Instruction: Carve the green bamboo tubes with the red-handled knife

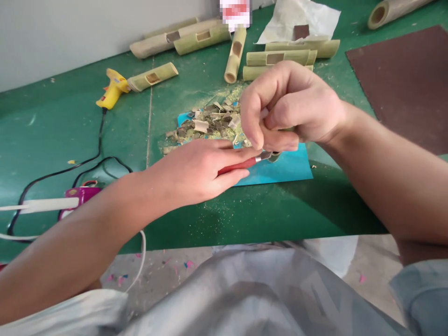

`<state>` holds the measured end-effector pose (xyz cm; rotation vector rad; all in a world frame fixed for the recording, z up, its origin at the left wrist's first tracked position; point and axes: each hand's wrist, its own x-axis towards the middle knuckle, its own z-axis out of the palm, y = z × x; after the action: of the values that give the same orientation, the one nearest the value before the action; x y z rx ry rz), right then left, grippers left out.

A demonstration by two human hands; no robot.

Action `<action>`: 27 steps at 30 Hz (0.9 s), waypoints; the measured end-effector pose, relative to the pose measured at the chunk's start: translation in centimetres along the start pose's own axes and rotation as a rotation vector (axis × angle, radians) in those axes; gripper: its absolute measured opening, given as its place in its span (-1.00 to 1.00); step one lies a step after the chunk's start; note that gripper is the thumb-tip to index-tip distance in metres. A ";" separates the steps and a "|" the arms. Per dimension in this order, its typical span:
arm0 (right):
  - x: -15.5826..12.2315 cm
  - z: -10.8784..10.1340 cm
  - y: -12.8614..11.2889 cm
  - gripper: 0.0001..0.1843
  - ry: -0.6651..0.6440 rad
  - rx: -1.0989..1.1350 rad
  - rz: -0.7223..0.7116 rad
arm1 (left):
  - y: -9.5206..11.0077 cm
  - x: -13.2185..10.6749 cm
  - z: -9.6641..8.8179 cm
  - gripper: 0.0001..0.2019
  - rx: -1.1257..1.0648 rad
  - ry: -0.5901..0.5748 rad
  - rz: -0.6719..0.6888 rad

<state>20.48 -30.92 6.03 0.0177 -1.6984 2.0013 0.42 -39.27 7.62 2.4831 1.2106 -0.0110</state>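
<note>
My left hand [199, 170] grips a red-handled knife [245, 163], its metal tip pointing right toward my right hand. My right hand [290, 107] is curled shut around a small greenish bamboo piece [276, 156], mostly hidden under the fingers; the knife tip touches it. Both hands hover over a blue mat [287, 165] on the green table [224, 210]. A heap of bamboo chips and sawdust [210, 122] lies on the mat just behind the hands.
Several cut bamboo tubes with square holes [199, 39] lie at the back. A yellow glue gun [112, 88] with a black cord sits at left, a pink object [82, 193] near the front left edge, a brown board [406, 79] at right, white paper [301, 18] at the back.
</note>
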 end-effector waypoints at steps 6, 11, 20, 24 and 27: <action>0.1 0.2 0.4 -0.80 0.021 0.009 -0.022 | 0.3 0.0 1.5 -0.59 -0.022 0.111 0.027; 0.4 0.6 1.0 -0.82 0.093 0.044 -0.113 | 0.8 0.1 2.1 -0.58 -0.093 0.175 0.017; 0.2 0.6 1.0 -0.79 0.126 -0.006 -0.128 | 1.9 0.2 3.4 -0.56 -0.072 0.255 0.003; 0.3 0.7 1.1 -0.84 0.133 0.005 -0.117 | 2.2 -0.1 2.7 -0.57 -0.067 0.219 -0.036; 0.4 0.9 0.9 -0.85 0.155 0.005 -0.107 | 2.3 -0.7 1.9 -0.57 0.019 0.192 -0.052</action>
<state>19.54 -31.71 5.53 -0.0434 -1.5621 1.8778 2.09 -41.72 6.73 2.5152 1.3571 0.2068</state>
